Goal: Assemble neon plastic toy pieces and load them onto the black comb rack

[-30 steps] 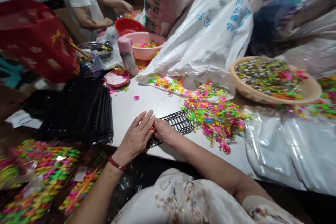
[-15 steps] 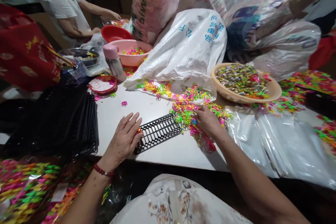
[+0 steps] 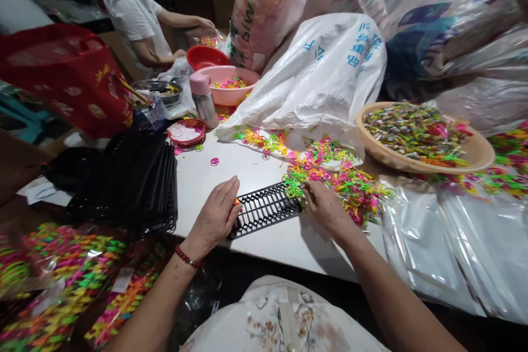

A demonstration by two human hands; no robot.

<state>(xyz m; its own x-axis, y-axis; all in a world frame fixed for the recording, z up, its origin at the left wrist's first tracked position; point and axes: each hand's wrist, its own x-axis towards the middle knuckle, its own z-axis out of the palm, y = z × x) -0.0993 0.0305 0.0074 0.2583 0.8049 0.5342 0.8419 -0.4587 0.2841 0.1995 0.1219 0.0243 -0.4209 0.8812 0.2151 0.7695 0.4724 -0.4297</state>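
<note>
A black plastic grid tray [image 3: 268, 206] lies slantwise on the white table. My left hand [image 3: 214, 214] grips its left end, the fingers stretched along it and the thumb curled in. A bit of orange plastic [image 3: 236, 202] shows beside that thumb. At the tray's right end my right hand [image 3: 325, 206] is closed in a pinch on bright green plastic pieces [image 3: 293, 182], partly hidden by the fingers. Right behind it spreads a heap of colourful small plastic pieces [image 3: 357, 190], pink, green, yellow and orange, which runs back to the mouth of a white woven sack [image 3: 305, 77].
Stacked black trays [image 3: 127, 187] stand at the left. A tan basin [image 3: 474, 157] of small wrapped pieces and clear plastic bags [image 3: 424, 236] lie right. Farther back are a flask [image 3: 204, 104], a red basket [image 3: 187, 135], a pink basin [image 3: 239, 96] and a person in a white shirt [image 3: 136, 16].
The view has swung left, so things sit farther right. My right hand has moved from the heap to the tray's right end, with green pieces at its fingers. My left hand's fingers have drawn together.
</note>
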